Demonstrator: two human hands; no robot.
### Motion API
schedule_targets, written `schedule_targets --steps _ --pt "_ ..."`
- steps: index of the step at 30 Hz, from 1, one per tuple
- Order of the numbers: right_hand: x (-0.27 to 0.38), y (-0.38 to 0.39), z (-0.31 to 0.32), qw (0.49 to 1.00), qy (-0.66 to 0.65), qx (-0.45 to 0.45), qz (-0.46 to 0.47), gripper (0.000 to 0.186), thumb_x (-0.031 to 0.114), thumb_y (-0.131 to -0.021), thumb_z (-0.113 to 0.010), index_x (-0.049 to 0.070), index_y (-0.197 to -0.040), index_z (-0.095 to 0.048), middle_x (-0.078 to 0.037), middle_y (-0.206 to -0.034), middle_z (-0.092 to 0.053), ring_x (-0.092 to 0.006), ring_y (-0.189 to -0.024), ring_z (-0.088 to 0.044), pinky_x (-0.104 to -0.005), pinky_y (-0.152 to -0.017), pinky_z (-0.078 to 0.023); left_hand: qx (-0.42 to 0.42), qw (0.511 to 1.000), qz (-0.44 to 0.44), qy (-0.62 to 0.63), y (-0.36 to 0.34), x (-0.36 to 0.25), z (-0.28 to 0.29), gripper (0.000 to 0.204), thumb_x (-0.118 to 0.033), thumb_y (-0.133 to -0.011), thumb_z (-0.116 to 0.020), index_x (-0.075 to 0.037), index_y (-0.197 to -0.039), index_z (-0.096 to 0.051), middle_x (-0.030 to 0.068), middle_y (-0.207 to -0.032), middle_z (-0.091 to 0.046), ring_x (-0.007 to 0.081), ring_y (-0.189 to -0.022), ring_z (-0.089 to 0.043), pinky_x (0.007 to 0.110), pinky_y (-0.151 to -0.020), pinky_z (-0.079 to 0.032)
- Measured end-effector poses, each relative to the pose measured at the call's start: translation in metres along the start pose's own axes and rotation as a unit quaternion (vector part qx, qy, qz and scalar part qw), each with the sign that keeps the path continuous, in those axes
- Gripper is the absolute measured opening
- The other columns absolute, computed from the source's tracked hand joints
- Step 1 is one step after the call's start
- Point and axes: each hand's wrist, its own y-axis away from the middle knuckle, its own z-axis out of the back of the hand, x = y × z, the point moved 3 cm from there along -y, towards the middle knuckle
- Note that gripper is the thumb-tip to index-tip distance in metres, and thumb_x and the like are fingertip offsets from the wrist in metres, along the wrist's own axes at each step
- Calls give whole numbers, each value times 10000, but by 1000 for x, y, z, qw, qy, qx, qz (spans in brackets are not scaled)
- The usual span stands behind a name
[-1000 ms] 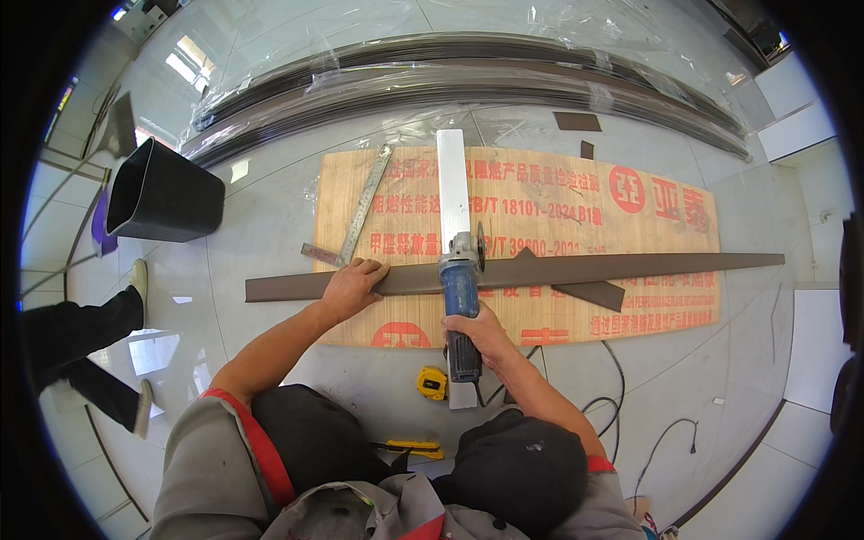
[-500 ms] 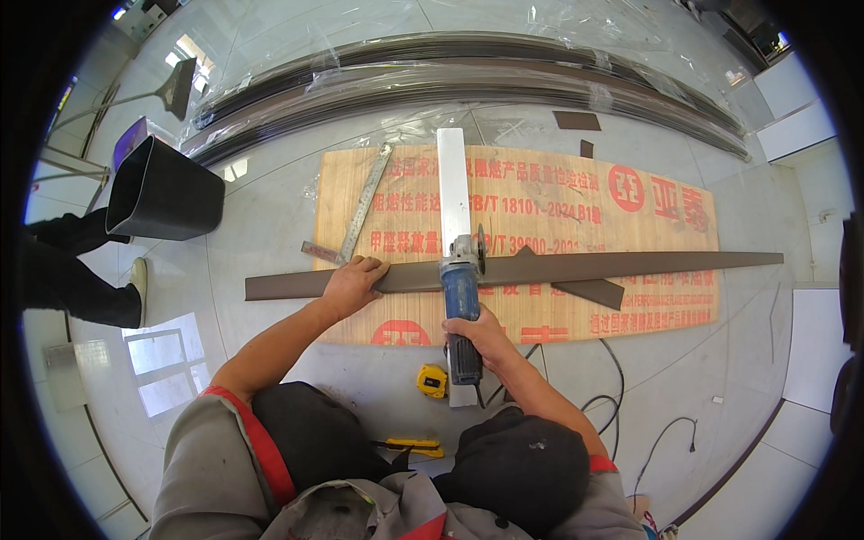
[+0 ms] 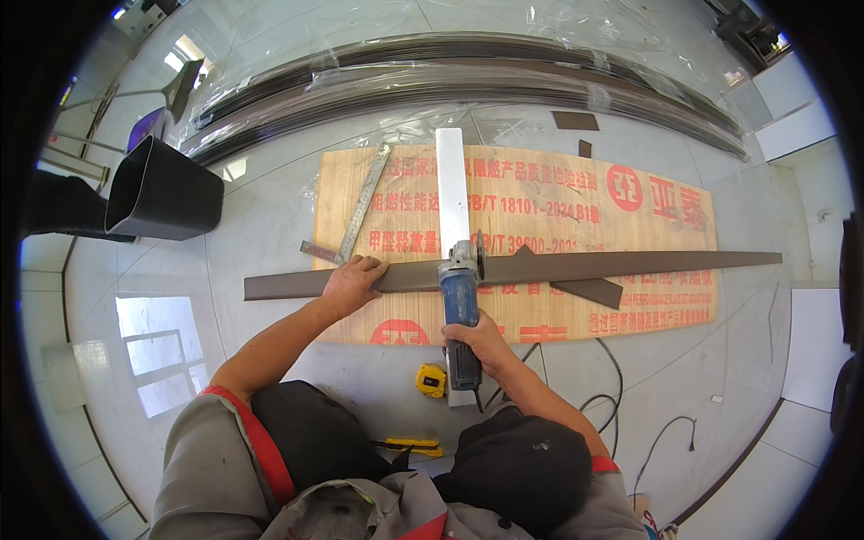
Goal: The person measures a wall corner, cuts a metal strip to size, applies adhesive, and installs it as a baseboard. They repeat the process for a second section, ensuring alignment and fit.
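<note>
Fingers of the left hand (image 3: 353,283) are laid over the brown strip (image 3: 549,267), across the board (image 3: 666,229); whether its edge is pinched cannot be told. Rightward, the angle grinder (image 3: 461,301) is clasped by the right hand (image 3: 481,340), its disc (image 3: 480,255) overlapping the strip. Were the strip loosely pinned, the disc might be snagged.
</note>
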Motion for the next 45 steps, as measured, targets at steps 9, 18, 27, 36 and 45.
schedule_targets --steps 9,18,27,36,45 --pt "-3 3 1 1000 2 10 7 382 134 -788 -792 4 -1044 -541 -76 -832 -640 -140 -703 -632 -292 -646 -526 1 1000 -1 2 0 0 1 713 -173 -731 -834 -93 -1386 -562 67 -1300 -601 288 -1202 -545 393 -1041 -478" --pt "-11 6 4 1000 20 14 8 365 99 -814 -769 18 -1068 -519 -92 -842 -651 -167 -734 -664 -298 -670 -552 -7 1000 -4 1 0 2 -1 694 -181 -736 -826 -105 -1375 -566 52 -1285 -603 279 -1206 -543 395 -1042 -476" --pt "-14 10 5 1000 21 16 16 383 142 -777 -800 8 -1035 -550 -71 -847 -651 -134 -712 -628 -284 -662 -517 -4 1000 2 6 -1 2 -2 710 -163 -719 -835 -90 -1373 -570 70 -1294 -607 290 -1205 -545 394 -1041 -477" --pt "-12 28 7 998 25 -7 52 419 137 -757 -805 18 -1066 -548 -62 -842 -637 -136 -722 -630 -274 -666 -522 -3 1000 16 16 1 3 -1 694 -157 -731 -824 -116 -1372 -562 53 -1274 -604 282 -1201 -551 400 -1034 -479" --pt "77 58 60 976 -116 -91 163 347 160 -829 -748 -11 -1073 -569 -126 -856 -675 -209 -730 -688 -330 -675 -591 25 977 -204 56 -26 -116 44 741 -346 -802 -796 -53 -1419 -509 160 -1125 -643 343 -1070 -619 439 -918 -505"
